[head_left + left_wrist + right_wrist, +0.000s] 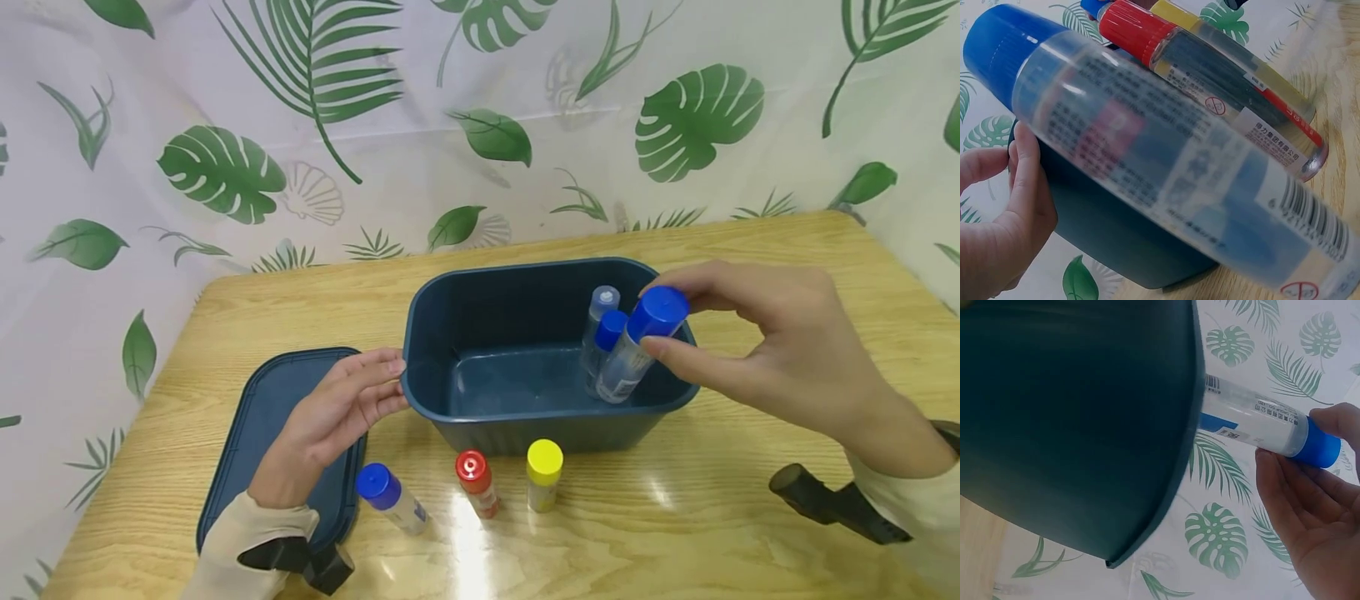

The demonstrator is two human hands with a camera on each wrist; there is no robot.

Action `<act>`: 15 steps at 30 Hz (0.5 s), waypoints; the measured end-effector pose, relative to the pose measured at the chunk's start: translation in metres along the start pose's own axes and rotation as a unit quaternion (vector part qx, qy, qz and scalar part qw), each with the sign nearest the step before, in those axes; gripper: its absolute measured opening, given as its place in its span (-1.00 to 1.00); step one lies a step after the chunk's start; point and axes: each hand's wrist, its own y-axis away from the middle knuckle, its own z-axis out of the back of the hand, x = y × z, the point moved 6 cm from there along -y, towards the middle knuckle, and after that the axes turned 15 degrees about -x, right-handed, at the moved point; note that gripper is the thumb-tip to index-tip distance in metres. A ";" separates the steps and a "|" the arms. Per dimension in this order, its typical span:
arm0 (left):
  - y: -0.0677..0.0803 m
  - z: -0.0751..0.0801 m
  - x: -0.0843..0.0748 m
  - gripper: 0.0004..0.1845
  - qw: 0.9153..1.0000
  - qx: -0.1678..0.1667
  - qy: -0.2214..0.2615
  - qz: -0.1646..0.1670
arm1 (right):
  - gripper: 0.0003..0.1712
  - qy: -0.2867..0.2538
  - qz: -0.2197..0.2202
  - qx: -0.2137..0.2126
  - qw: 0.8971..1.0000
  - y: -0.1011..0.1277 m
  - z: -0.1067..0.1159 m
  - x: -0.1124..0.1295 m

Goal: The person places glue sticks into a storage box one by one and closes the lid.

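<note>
My right hand pinches the blue cap of a clear bottle, thumb on one side and fingers on the other. It holds that bottle tilted at the right end of a dark teal bin, its lower part inside the rim. Two more clear bottles stand in the bin beside it, one with a blue cap, the other with a pale bluish cap. Straight fingers of my left hand touch the bin's left end at the rim. In the right wrist view the bin wall hides the held bottle's lower end.
A dark flat lid lies on the wooden table left of the bin, partly under my left forearm. In front of the bin stand a blue-capped bottle, a red-capped bottle and a yellow-capped bottle. A leaf-patterned cloth hangs behind.
</note>
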 end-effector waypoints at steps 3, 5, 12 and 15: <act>0.001 -0.001 0.000 -0.81 1.000 0.002 -0.007 -0.003 | -0.62 0.009 -0.010 0.016 1.000 0.003 -0.003 -0.004; 0.001 -0.001 0.000 -0.81 1.000 0.001 -0.012 -0.003 | -0.58 0.019 -0.016 0.021 0.999 0.005 -0.005 -0.005; 0.001 0.000 -0.001 -0.83 1.000 0.002 -0.007 -0.002 | -0.45 0.046 -0.034 0.043 0.997 0.012 -0.015 -0.013; 0.001 0.001 -0.002 -0.82 1.000 0.002 -0.005 -0.002 | -0.45 0.051 -0.038 0.057 0.996 0.014 -0.019 -0.015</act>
